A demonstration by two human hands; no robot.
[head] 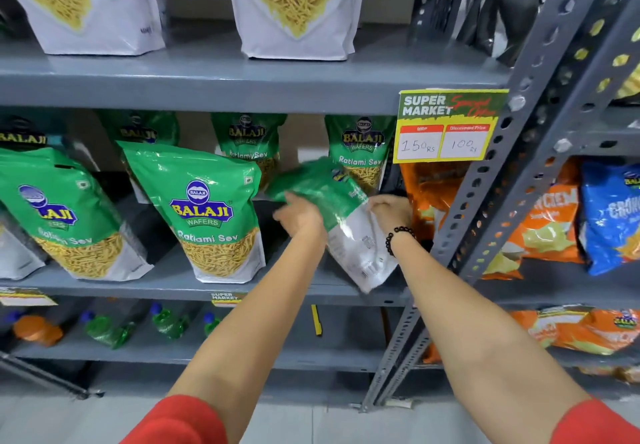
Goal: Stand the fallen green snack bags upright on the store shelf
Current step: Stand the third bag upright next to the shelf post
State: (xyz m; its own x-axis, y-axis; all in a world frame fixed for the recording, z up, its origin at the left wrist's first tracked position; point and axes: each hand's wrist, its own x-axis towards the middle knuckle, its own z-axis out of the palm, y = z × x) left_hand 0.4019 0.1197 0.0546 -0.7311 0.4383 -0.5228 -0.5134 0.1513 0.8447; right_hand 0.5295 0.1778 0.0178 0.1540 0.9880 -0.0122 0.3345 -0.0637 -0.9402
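A green and white snack bag (341, 215) hangs tilted over the right part of the middle shelf (166, 286), its green top pointing up-left and its white bottom down-right, blurred by motion. My left hand (301, 216) grips its left edge. My right hand (391, 211), with a black bead bracelet on the wrist, holds its right edge. Two green bags stand upright at the shelf front: one in the middle (207, 215), one at the left (65, 215). More green bags stand behind, among them one at the back right (362, 149).
White sev bags (298, 7) stand on the upper shelf. A price card (446, 124) hangs from the shelf edge. A grey perforated upright (491, 180) borders the bay on the right, with orange (426, 194) and blue (609, 215) bags beyond. Bottles (104, 329) lie on the lower shelf.
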